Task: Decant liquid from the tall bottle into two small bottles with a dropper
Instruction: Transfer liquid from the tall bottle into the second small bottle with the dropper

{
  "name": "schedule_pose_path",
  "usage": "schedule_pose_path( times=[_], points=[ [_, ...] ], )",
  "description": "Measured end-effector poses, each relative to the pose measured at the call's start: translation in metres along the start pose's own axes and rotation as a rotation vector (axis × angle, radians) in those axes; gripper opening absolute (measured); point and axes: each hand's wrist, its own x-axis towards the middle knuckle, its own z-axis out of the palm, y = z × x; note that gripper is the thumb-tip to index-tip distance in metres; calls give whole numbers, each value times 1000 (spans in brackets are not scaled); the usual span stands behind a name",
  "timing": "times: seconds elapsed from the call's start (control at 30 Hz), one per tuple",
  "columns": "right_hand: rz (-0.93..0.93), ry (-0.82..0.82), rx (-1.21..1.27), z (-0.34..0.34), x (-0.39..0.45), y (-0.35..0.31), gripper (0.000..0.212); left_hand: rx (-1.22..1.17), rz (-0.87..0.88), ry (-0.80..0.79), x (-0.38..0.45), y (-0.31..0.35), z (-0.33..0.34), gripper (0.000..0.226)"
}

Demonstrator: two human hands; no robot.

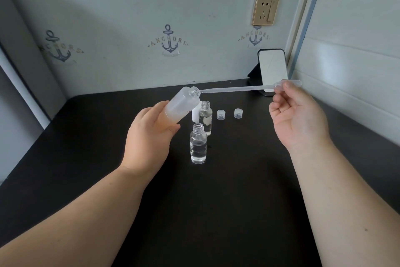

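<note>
hands [151, 130] [296, 119] above small bottles [198, 146], caps [229, 113], phone [273, 69] behind.

A home room: anchor-print wallpaper [166, 41], a gold wall socket [265, 9] and a small stand mirror [273, 67] on a dark table [216, 201].

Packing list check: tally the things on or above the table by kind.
Tall bottle: 1
Small bottles: 2
Small caps: 2
White cap: 1
Dropper: 1
Mirror: 1
Total: 8
</note>
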Motion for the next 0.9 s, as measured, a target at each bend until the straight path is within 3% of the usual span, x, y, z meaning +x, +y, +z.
schedule_pose_path(
  times=[0.2, 0.57, 0.9],
  points=[
    [-32, -81, -131, 0, 0, 2, 23, 87, 58, 11, -2, 1, 2, 55],
    [19, -320, -485, 14, -17, 25, 7, 169, 207, -4, -3, 6, 7, 55],
    [44, -336, -555, 18, -23, 30, 8, 195, 223, -5, -3, 9, 8, 54]
  ],
)
